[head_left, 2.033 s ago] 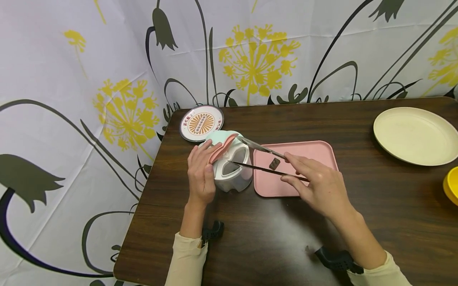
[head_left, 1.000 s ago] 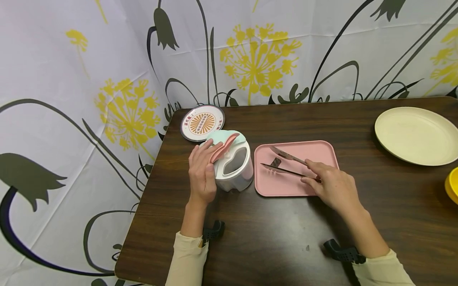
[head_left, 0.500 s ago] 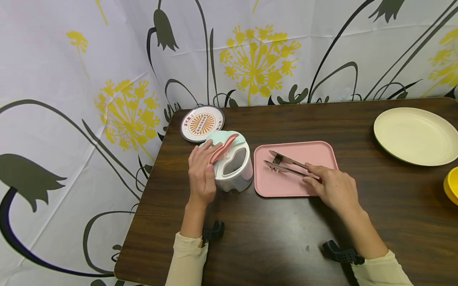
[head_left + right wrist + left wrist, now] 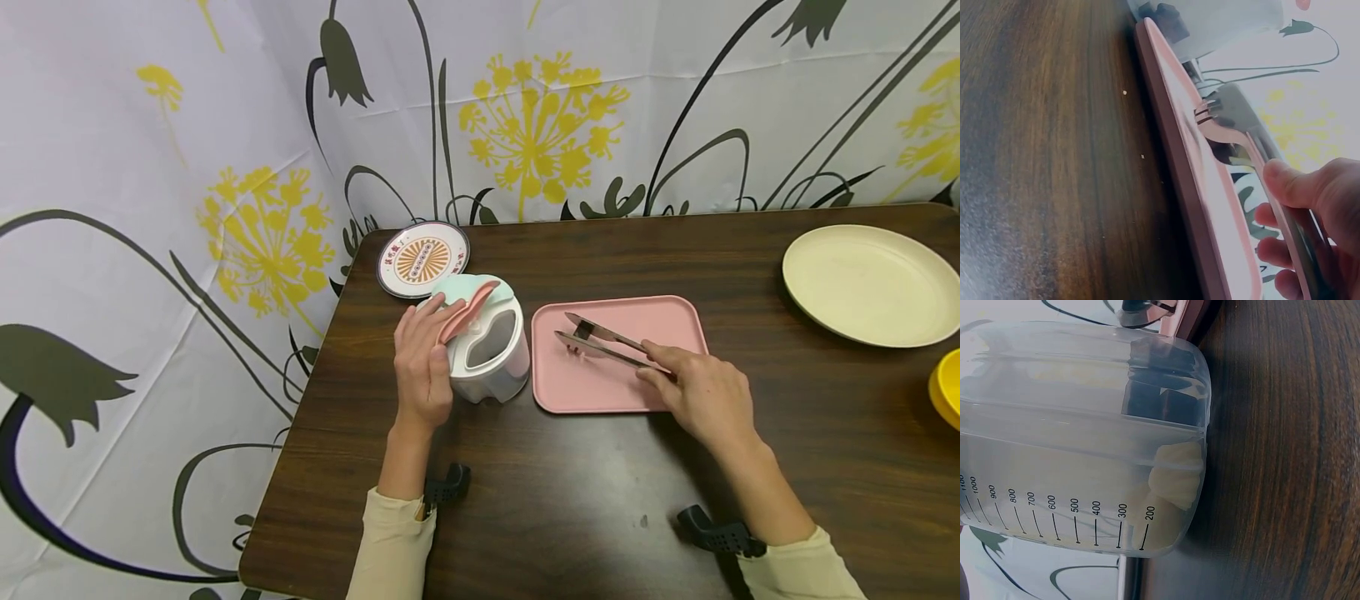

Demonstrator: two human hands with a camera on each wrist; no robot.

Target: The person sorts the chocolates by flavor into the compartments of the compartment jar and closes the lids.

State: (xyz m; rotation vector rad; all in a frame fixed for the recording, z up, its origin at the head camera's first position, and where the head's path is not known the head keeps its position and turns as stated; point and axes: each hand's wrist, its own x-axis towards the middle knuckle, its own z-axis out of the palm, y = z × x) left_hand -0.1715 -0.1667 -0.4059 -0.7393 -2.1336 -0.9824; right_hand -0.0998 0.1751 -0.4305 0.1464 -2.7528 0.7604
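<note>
My right hand [image 4: 697,387] pinches the arms of metal serving tongs [image 4: 611,337], which have a fork-like side and a flat side. Between their tips sits a small dark brown block [image 4: 583,330], low over the pink tray [image 4: 660,317]. My left hand [image 4: 422,367] lies along the side of a round, divided storage container [image 4: 487,379], its fingers against a raised pink lid flap [image 4: 468,312]. The right compartment of the container is uncovered, and a mint flap covers the back. In the left wrist view, dark chunks [image 4: 1179,407] and pale fluted pieces [image 4: 1175,475] show through its clear wall.
A small white plate [image 4: 442,242] with an orange sunburst lies behind the container. At the far right are a large cream plate [image 4: 873,283] and a yellow bowl [image 4: 948,387]. A patterned cloth hangs behind the wooden table [image 4: 555,500].
The right hand and tongs have moved right and down from the container's opening to the tray, and the tong tips have come together around the dark block. The left hand has stayed still.
</note>
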